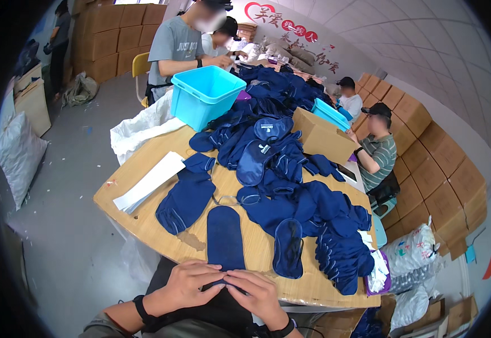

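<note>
A flat navy cloth piece (225, 234) with a rounded far end lies at the table's near edge. Its near end is between my hands; whether it is a sock or a pouch I cannot tell. My left hand (192, 284) grips that end with thumb and bent fingers. Just beside it, fingertips almost meeting, my right hand (255, 293) pinches the same end. To the right rests a navy eye mask (288, 248) with a dark strap. A stack of navy cloth pieces (184, 194) lies to the left, near white paper strips (149, 183).
Navy fabric goods (307, 205) are heaped across the wooden table (124, 194). Farther back stand a turquoise bin (206, 101) and an open cardboard box (321, 135). A purple basket (378, 284) sits at the right edge. Several people work around the table; stacked cartons (426, 169) line the right wall.
</note>
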Motion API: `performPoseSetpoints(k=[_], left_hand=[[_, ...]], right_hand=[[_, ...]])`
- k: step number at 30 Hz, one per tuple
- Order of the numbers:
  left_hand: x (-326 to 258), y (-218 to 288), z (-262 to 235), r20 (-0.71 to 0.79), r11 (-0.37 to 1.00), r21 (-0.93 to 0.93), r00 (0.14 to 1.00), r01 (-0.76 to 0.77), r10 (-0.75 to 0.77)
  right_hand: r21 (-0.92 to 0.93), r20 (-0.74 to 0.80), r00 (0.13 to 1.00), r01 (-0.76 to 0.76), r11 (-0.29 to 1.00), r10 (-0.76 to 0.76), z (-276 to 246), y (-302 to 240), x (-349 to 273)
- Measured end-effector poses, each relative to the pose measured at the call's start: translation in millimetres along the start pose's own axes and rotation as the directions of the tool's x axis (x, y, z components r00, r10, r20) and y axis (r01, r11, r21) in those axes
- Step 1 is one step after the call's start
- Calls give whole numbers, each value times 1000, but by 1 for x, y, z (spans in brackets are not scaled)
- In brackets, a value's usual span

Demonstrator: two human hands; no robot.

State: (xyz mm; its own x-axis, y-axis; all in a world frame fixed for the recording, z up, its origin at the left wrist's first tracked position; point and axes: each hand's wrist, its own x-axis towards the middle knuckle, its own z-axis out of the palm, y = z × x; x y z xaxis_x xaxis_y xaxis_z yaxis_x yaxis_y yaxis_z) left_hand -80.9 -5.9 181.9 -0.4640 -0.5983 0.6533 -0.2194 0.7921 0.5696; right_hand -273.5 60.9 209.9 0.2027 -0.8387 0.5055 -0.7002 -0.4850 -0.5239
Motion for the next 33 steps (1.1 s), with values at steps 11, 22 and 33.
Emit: performPoseSetpoints(k=[11,22,33], left_hand=[[12,-5,7,-53,997,28,996,72,-71],[17,-12,11,-145,1000,-30,989,5,-9],[5,-14,4,-3,987,112,993,-118,119]], right_hand=[[-149,-136,990,-51,987,30,8,5,4],[-73,-91,986,-145,987,138,0,14,10],[29,-89,964,-250,968,251,5,11,16]])
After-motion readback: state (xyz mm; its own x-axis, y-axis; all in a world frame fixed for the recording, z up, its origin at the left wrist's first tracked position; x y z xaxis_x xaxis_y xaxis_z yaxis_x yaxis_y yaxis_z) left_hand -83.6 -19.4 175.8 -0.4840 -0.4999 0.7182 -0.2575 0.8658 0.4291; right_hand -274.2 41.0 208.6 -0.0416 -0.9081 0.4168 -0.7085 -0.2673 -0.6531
